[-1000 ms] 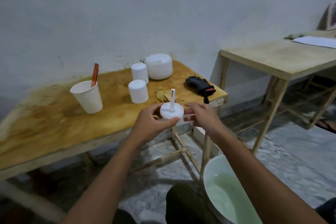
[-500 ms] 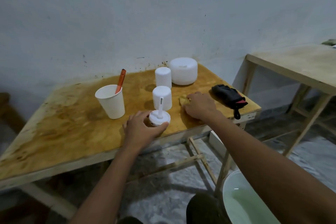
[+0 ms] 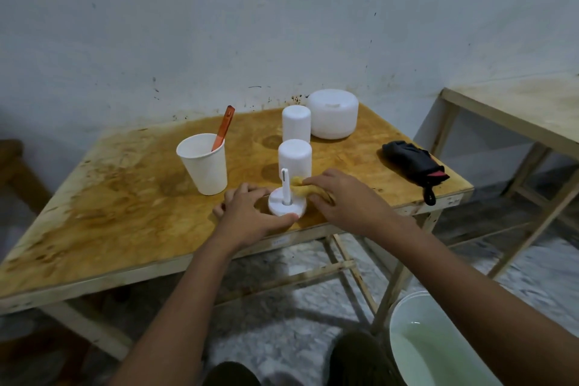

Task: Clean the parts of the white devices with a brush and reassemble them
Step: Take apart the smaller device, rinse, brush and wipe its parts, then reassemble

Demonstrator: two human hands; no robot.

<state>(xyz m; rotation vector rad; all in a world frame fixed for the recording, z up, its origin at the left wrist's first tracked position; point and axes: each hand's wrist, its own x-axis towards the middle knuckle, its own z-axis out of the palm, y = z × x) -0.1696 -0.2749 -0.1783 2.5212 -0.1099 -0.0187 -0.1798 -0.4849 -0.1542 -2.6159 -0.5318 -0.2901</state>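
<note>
Head view, looking down over my forearms at a stained wooden table (image 3: pixel 125 197) set against a scuffed pale wall. Towards the left of the things on it stands a white paper cup (image 3: pixel 203 166) with the orange-handled brush (image 3: pixel 224 127) leaning inside it, handle up. Behind my hands two white cylindrical caps stand upright one behind the other, the near cap (image 3: pixel 295 155) just past my fingers and the far cap (image 3: pixel 296 124) beyond it, beside a squat round white housing (image 3: pixel 333 113) by the wall. A black pouch (image 3: pixel 410 158) with a red patch and a loop lies near the table's right corner. A second bare wooden table (image 3: pixel 517 103) stands apart on the right, and a white bucket (image 3: pixel 407 307) holding pale greenish water sits on the floor by my right arm.

Near the front edge of the table sits the white base (image 3: pixel 286 207), a flat round disc with a thin white post (image 3: pixel 285 182) rising upright from its middle. My left hand (image 3: pixel 250 213) grips the disc's rim, thumb round the near side and fingers curled round the far side. My right hand (image 3: pixel 341 197) pinches a yellow cloth (image 3: pixel 302 186), its bunched end touching the post just above the disc. The near cap is partly hidden behind the post and cloth.
</note>
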